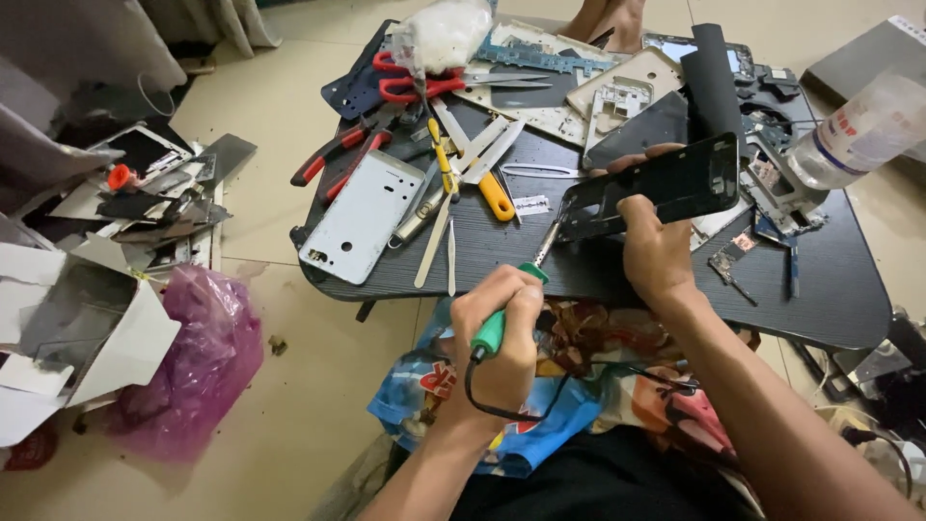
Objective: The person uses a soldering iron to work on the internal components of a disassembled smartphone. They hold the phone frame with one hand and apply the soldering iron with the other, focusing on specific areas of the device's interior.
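– What is in the hands?

– One black phone frame (666, 185), held tilted above the near edge of the desk (849, 289). The right hand (658, 253) has its fingers closed on the frame's lower edge, the thumb up on its face. The left hand (500, 333) is wrapped tight round one green-handled soldering iron (494, 328); its metal tip reaches up to the frame's lower left corner. A black cord loops down from the handle.

– And around that, counted?

– One silver phone back cover (362, 218) lies flat at the left of the desk. Beside it are two pliers with red grips (333, 162), one pair of red-handled scissors (410, 79) further back, one yellow-handled tool (497, 196) and several thin metal pry tools and tweezers; their number I cannot tell exactly. One clear plastic bottle (858, 130) leans at the far right. Circuit boards and pale frames crowd the back; too jumbled to count.

– The surface and room?

– A dark wood-grain desk, low, over a pale tiled floor (289, 405). On the floor at left sit one crumpled pink plastic bag (198, 352), torn cardboard and a heap of phone parts.
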